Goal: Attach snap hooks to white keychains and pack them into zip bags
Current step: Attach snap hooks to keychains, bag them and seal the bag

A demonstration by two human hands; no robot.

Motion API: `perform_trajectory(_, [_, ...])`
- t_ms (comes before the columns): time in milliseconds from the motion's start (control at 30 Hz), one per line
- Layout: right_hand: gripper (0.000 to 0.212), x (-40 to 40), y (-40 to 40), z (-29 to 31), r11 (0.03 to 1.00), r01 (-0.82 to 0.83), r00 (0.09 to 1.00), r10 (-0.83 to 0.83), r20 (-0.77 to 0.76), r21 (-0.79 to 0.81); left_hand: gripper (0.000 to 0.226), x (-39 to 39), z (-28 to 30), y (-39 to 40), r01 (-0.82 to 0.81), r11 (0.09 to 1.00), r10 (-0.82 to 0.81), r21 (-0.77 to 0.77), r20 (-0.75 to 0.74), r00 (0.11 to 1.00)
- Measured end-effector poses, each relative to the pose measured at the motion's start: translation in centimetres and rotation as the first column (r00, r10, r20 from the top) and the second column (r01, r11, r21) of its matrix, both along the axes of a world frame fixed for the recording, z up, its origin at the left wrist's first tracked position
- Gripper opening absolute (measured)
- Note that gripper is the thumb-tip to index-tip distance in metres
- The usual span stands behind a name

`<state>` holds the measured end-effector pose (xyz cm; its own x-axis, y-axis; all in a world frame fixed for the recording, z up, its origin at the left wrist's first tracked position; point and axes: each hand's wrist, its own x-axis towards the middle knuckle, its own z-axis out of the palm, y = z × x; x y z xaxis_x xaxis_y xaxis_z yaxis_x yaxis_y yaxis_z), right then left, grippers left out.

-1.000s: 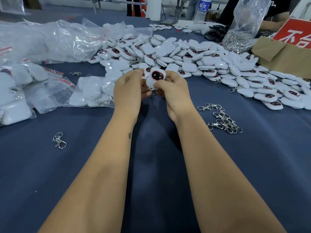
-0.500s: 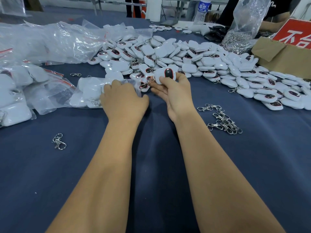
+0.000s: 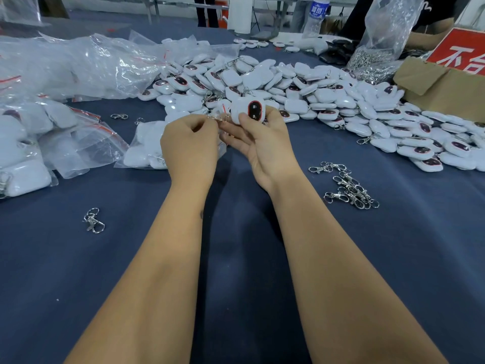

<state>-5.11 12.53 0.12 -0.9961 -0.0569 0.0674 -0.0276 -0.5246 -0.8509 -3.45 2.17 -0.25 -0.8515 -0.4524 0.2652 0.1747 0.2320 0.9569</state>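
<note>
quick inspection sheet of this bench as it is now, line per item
surface: dark blue cloth-covered table.
job's things: white keychain held up above the table; a big heap of white keychains behind it; loose snap hooks at right, a single snap hook at left; filled zip bags at left.
clutter: crumpled clear plastic bags far left; cardboard box with a red sign; clear bag of metal hooks; water bottle.
grippers: right hand grips the keychain; left hand pinches something small and metallic beside it, too blurred to name.
cables: nothing seen.
surroundings: table legs and a person's legs at the far edge.
</note>
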Motion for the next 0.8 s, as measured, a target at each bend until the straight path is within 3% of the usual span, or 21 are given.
perform_trajectory(167, [0.023, 0.3, -0.3, -0.3, 0.924, 0.074, 0.997, -0.055, -0.061, 0.376, 0.027, -0.2, 0.1, -0.3, -0.068, 0.987, 0.082, 0.144, -0.095, 0.992])
perform_trajectory(300, [0.012, 0.3, -0.9, -1.0, 0.68, 0.214, 0.969, -0.055, -0.243, 0.702, 0.017, 0.1, 0.3, 0.0, -0.1, 0.994, 0.105, 0.044, -0.141, 0.984])
perform_trajectory(367, [0.014, 0.4, -1.2, -1.1, 0.616, 0.245, 0.962, -0.06, -0.265, 0.749, 0.013, 0.1, 0.2, 0.0, -0.116, 0.993, 0.116, 0.006, -0.145, 0.983])
perform_trajectory(500, [0.019, 0.3, -1.1, -1.1, 0.653, 0.302, 0.944, -0.1, -0.316, 0.695, 0.013, 0.0, 0.3, -0.1, -0.166, 0.986, 0.164, 0.004, -0.172, 0.971])
perform_trajectory(633, [0.012, -0.3, -1.0, -1.6, 0.439, 0.454, 0.877, -0.064, -0.476, 0.776, 0.014, 0.0, 0.3, -0.1, -0.184, 0.983, 0.182, 0.01, -0.203, 0.962])
perform_trajectory(800, [0.017, -0.1, -1.5, -1.9, 0.333, 0.245, 0.946, 0.124, -0.3, 0.911, 0.011, 0.0, 0.3, 0.0, -0.168, 0.985, 0.155, -0.035, -0.23, 0.961])
